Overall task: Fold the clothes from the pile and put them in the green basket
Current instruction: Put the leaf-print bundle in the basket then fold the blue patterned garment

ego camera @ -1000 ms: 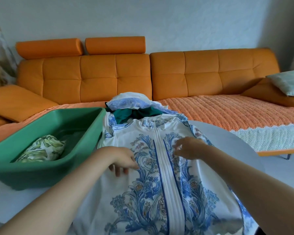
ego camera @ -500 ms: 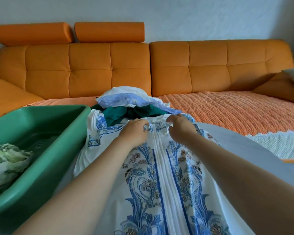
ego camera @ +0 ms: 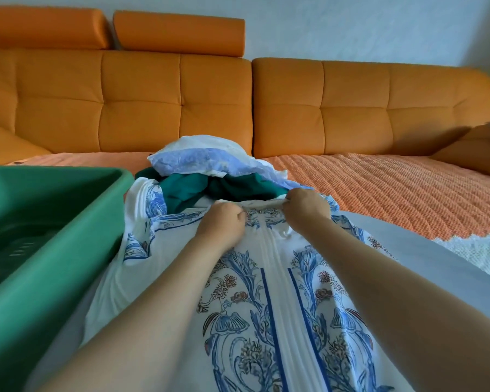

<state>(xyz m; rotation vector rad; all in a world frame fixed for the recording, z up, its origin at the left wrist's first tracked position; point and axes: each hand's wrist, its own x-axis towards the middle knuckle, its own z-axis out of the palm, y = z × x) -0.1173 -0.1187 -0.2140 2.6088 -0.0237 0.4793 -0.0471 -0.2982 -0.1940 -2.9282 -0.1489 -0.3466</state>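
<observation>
printed garment point(ego camera: 266, 321): spread flat on the grey counter point(ego camera: 408, 250), its near end under the person's forearms and out of view at the bottom edge.
long axis: the white centre band with its blue stripes runs straight away from the person, so the garment lies lengthwise ahead, not across.
green basket point(ego camera: 40, 292): on the left, its wall just beside the garment's left edge (closer to the left arm than the right).
left hand point(ego camera: 224, 224): at the garment's far end, left of the centre band, fingers curled and pinching the fabric at the edge.
right hand point(ego camera: 306, 212): at the same far edge, right of the band and a touch farther out, pinching the rim of the cloth.
coming move: with both hands matched on the far edge, the fold most likely has to travel back along the long axis, towards the person.
pile point(ego camera: 210, 165): just beyond the hands, teal cloth under pale blue and white, touching the garment's far end.
sofa point(ego camera: 181, 103): orange, behind everything.
</observation>
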